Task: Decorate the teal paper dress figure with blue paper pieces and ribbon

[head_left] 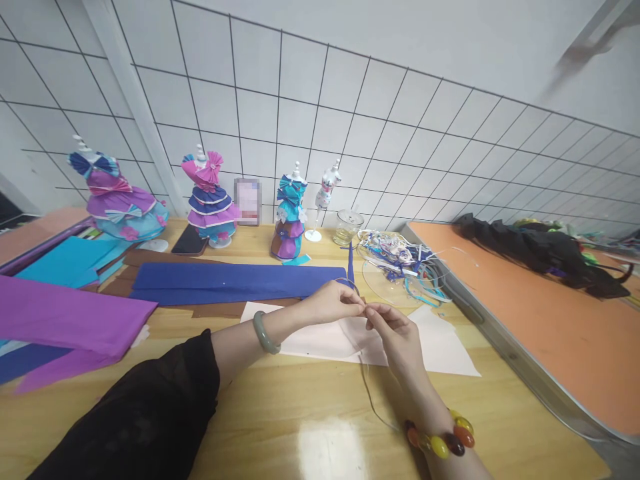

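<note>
My left hand [336,302], below a green bangle, pinches a thin cord at its fingertips. Close against it, my right hand [395,328] has its thumb and finger pressed together on the same cord. The thin cord [369,393] hangs down from between the hands and trails over the wooden table toward my right wrist, which wears a beaded bracelet. Beneath the hands lie pale pink paper sheets [310,337]. A folded dark blue paper strip [225,283] lies just behind my left forearm.
Small dress forms in paper dresses [213,200] and a bare form [327,190] stand along the back. A glass [349,227] and a heap of ribbon scraps [400,257] are behind my hands. Purple paper [75,313] lies left; an orange-surfaced tray [530,320] stands right.
</note>
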Demonstrator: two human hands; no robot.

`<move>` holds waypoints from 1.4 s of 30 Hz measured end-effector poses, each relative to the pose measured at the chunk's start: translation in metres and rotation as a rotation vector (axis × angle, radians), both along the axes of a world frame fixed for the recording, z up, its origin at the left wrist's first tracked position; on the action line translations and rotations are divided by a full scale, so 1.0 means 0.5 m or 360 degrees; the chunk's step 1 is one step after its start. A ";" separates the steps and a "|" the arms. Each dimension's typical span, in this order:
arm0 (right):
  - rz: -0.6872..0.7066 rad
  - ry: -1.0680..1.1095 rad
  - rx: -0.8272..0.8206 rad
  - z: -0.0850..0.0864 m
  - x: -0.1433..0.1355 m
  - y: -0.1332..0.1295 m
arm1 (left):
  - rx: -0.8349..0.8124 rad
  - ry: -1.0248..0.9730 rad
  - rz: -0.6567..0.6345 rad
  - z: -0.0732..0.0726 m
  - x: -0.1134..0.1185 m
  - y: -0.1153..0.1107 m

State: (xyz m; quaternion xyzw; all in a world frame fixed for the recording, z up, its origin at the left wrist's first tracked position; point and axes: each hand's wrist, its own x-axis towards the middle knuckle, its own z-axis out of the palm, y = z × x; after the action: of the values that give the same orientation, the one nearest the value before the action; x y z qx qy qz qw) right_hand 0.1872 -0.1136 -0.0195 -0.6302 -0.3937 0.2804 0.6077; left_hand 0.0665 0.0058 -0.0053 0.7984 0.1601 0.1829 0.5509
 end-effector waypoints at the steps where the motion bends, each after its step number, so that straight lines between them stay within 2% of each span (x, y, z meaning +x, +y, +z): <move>1: 0.0005 0.0015 0.0002 0.000 0.000 0.000 | -0.0001 0.0003 0.0004 0.001 0.000 0.000; 11: 0.0002 0.0377 0.0037 -0.011 0.011 0.007 | -0.0200 -0.0009 0.0012 0.012 -0.002 -0.002; 21: -0.0002 0.0291 0.0031 -0.012 0.006 0.003 | -0.0375 -0.0068 0.0010 0.014 -0.004 -0.003; 38: -0.0067 0.0167 0.0001 -0.007 0.003 0.003 | -0.0375 -0.0101 0.0012 0.010 0.001 -0.001; 42: -0.0022 0.0154 0.0010 -0.007 0.004 0.001 | -0.0342 -0.0103 -0.0003 0.010 0.001 -0.003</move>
State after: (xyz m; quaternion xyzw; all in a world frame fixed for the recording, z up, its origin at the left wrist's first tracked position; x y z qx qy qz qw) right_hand 0.1891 -0.1131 -0.0230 -0.6166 -0.3604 0.3051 0.6299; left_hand 0.0669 0.0045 -0.0003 0.7287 0.1601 0.1898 0.6383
